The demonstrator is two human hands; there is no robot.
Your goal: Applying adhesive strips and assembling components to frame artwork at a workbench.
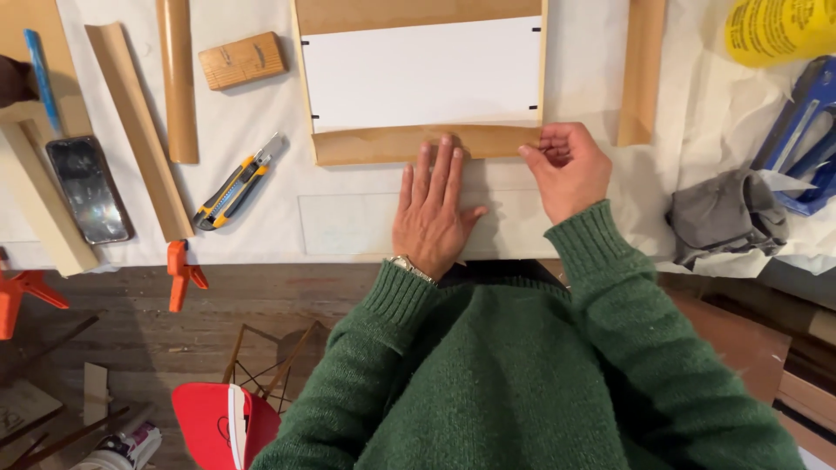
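A wooden picture frame (401,144) with a white backing panel (422,74) lies on the paper-covered table (261,218). My left hand (433,209) rests flat, fingers spread, with the fingertips on the frame's near rail. It also lies on a clear sheet (348,222) just in front of the frame. My right hand (566,170) is curled at the frame's near right corner, fingertips touching the wood. Both arms wear green sweater sleeves, and a watch sits on the left wrist.
A yellow utility knife (235,184), a wood block (242,60), moulding strips (139,130), a phone (88,189) and orange clamps (184,271) lie left. Right are a wood strip (641,70), a grey rag (727,218), a blue tool (805,130) and a yellow container (779,28).
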